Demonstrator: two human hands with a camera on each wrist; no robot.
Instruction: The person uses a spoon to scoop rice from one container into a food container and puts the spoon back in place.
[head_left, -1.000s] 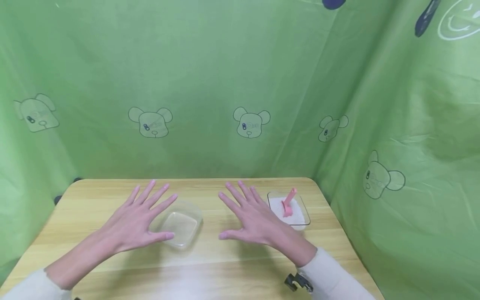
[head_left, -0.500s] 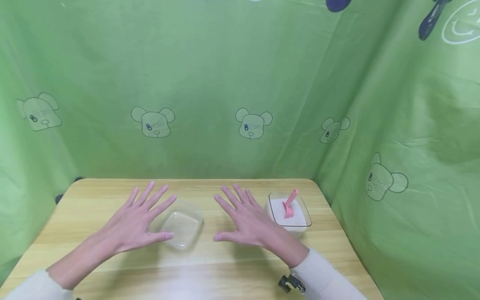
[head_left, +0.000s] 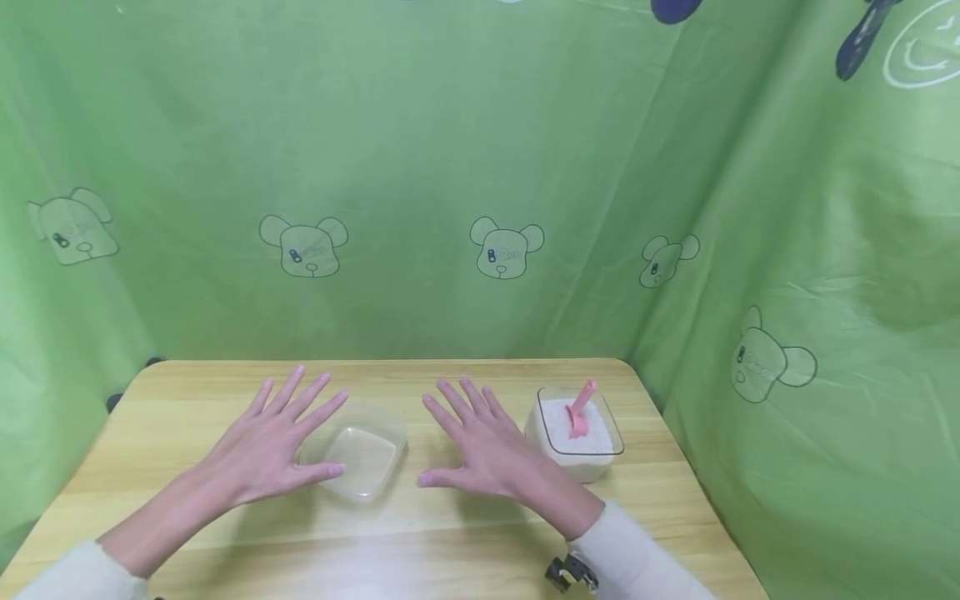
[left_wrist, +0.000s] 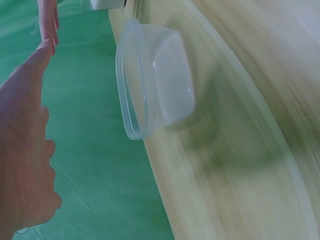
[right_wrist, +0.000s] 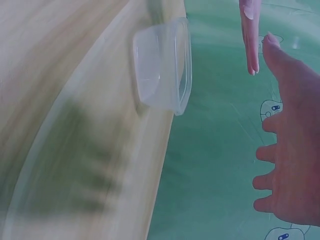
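Right hand (head_left: 483, 450), fingers spread and empty, is nearer than the likewise spread left hand (head_left: 262, 454) to the scoop (head_left: 577, 422), between 2 and 3 o'clock in its tub (head_left: 579, 468), handle toward 1 o'clock.

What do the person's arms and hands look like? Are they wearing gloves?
No gloves: the left hand and right hand are bare, with no rings to see. The left sleeve and right sleeve are plain and off-white. A small black gadget sits beside the right one.
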